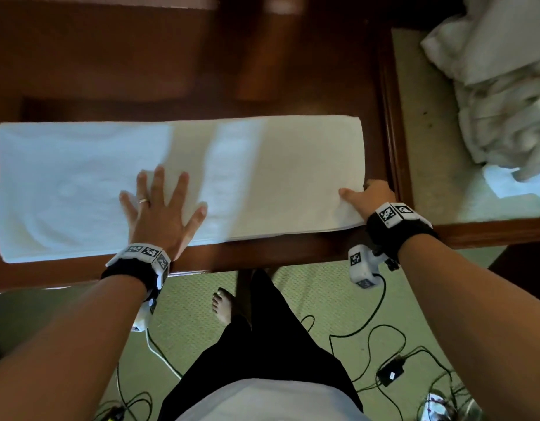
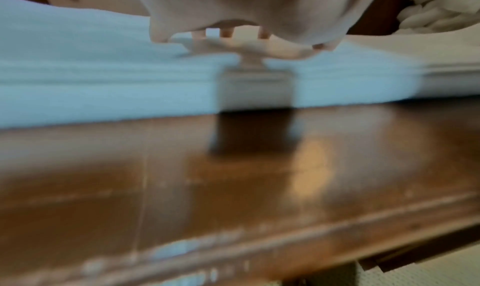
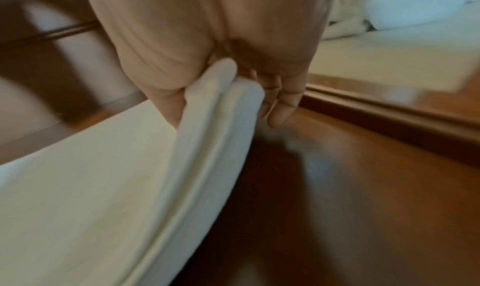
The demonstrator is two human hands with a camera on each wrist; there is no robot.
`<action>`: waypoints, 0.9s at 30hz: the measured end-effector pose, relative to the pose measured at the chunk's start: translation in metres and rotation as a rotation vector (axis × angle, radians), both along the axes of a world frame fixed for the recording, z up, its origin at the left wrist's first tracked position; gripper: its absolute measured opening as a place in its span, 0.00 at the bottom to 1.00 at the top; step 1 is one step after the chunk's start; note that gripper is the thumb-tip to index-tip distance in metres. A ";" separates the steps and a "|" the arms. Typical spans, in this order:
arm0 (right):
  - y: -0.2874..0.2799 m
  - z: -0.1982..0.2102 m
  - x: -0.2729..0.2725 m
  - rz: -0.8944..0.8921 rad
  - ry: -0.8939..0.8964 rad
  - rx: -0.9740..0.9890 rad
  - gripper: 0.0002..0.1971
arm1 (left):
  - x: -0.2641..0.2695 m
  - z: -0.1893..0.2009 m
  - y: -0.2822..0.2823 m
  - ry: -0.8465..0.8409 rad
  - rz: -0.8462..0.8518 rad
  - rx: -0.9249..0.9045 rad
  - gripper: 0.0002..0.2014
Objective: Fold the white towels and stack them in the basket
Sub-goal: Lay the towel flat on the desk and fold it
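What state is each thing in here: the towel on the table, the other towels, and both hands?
towel: folded into a long strip, flat on the table, right end lifted.
towel pile: crumpled, unfolded, right of the table.
left hand: fingers spread, pressing the towel flat.
right hand: gripping the towel's right end.

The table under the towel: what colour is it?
Glossy reddish-brown wood; the table shows best in the right wrist view, beside the white towel.

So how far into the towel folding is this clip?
Early. One towel lies on the table as a long folded strip. The left hand presses it flat; the right hand pinches its right end. An unfolded pile waits at right; no basket is in view.
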State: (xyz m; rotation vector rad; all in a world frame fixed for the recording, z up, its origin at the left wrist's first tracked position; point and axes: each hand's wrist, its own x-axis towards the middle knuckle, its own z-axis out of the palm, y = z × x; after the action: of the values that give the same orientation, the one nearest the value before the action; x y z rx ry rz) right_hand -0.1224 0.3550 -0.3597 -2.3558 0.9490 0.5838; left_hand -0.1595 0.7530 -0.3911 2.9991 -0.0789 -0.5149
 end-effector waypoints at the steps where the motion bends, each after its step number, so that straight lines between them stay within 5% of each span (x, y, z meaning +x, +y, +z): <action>1: -0.001 0.006 0.005 0.023 0.001 0.013 0.20 | 0.001 0.002 -0.001 0.009 0.004 -0.001 0.37; 6: -0.005 0.051 0.072 0.144 -0.202 -0.109 0.10 | 0.022 0.024 -0.005 0.029 -0.054 -0.042 0.39; 16: -0.042 0.175 0.214 0.283 -0.795 -0.352 0.06 | 0.058 0.051 -0.022 0.073 -0.183 -0.072 0.31; 21: -0.006 0.166 0.177 0.633 -0.887 -0.324 0.10 | 0.071 0.062 -0.048 -0.056 -0.244 -0.149 0.25; 27: 0.071 0.092 0.065 0.973 -0.804 -0.193 0.24 | 0.095 0.095 -0.030 -0.235 -0.081 -0.112 0.25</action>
State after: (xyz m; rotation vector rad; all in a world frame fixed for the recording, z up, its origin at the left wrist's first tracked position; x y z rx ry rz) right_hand -0.0577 0.4261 -0.2675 -2.7436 -0.5512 -0.1848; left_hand -0.0648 0.7232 -0.2958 2.9409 -0.2382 -0.1566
